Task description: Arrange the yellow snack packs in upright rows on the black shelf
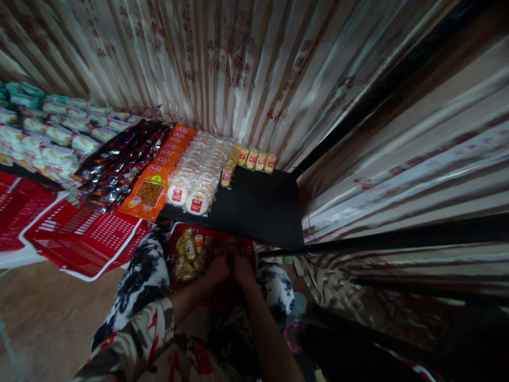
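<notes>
My left hand [218,269] and my right hand [240,265] come together over a red basket [254,253] in my lap. Both look closed, the fingers curled towards each other in deep shadow. What lies between them is too dark to make out. In the left part of the basket is a heap of small gold-wrapped snack packets [190,252]. Just beyond, on a black shelf [254,207], several similar yellow packets [254,159] stand in a short row, with another line of them [226,175] running towards me.
Left of the yellow packets lie clear-wrapped white round crackers [194,201], orange snack bags [149,188], dark shiny packets [123,159] and white packets [59,132]. Another red basket [91,239] with a white handle sits at the left. Striped curtain [238,69] and dark frame bars [382,236] close the back and right.
</notes>
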`<state>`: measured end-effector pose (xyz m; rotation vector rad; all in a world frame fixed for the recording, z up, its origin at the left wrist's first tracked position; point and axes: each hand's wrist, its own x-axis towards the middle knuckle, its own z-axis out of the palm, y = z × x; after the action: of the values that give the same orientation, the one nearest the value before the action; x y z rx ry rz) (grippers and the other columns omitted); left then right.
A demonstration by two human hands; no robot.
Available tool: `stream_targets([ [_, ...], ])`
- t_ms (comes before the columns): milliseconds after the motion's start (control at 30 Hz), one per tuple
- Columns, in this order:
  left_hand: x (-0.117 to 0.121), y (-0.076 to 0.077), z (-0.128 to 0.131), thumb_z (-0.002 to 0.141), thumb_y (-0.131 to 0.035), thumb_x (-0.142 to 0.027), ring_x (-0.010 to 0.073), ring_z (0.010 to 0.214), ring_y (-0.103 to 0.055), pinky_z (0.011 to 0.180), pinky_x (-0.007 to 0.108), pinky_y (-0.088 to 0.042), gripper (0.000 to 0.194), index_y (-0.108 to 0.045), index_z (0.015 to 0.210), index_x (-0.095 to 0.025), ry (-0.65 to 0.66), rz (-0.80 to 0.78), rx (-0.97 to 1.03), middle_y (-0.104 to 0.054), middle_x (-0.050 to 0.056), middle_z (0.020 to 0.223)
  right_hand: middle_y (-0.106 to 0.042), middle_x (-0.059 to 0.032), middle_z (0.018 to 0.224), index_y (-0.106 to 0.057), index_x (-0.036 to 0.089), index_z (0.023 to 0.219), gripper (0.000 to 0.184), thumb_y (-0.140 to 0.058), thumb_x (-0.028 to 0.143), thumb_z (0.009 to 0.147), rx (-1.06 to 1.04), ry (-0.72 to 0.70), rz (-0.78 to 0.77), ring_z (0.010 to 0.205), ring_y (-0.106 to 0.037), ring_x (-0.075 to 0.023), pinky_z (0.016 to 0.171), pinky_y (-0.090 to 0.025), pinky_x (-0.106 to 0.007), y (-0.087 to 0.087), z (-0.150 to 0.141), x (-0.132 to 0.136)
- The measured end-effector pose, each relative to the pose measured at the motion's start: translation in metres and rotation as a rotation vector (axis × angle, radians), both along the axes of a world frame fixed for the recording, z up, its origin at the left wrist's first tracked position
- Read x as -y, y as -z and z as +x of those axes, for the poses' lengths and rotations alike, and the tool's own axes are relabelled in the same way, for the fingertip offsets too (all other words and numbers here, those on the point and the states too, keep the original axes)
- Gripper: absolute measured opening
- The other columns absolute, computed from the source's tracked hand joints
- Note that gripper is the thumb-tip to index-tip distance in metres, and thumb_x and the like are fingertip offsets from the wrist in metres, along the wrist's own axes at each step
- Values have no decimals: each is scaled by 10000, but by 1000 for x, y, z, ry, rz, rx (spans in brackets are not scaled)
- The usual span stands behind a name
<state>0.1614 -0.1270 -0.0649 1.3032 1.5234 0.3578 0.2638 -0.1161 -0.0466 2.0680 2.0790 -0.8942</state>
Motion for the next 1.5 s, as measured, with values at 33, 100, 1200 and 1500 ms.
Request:
stream_targets([
  [33,1,0,0,786,-411,-134,193,1163,-533,1016,318,-383,461,-507,1237,-156,-10,-15,6,-566,95,1272,-584,-149,1219,-442,184,1317,495,-408,115,828,-3,5,0,1016,-619,-208,842,-445,-287,-1,-1,0],
  [100,2,0,0,768,-421,-122,201,1170,-526,1019,325,-380,482,-505,1242,-150,-33,-36,26,-567,103,1271,-583,-148,1218,-465,174,1297,479,-371,93,834,-28,6,6,1040,-603,-208,859,-434,-287,-3,-3,-1],
  [1200,-11,-105,-9,754,-509,-219,137,790,-610,766,269,-468,149,-558,892,-190,-266,286,330,-671,3,851,-661,-12,760,-591,181,1032,425,-563,467,719,-929,318,107,654,-607,-138,617,-479,-248,-91,29,-33],
  [1500,-53,-108,3,750,-496,-214,135,768,-617,754,270,-482,181,-562,914,-179,-319,359,320,-666,28,865,-698,-74,976,-622,192,997,363,-616,396,696,-1013,405,268,867,-652,-202,835,-511,-351,-82,29,-45],
])
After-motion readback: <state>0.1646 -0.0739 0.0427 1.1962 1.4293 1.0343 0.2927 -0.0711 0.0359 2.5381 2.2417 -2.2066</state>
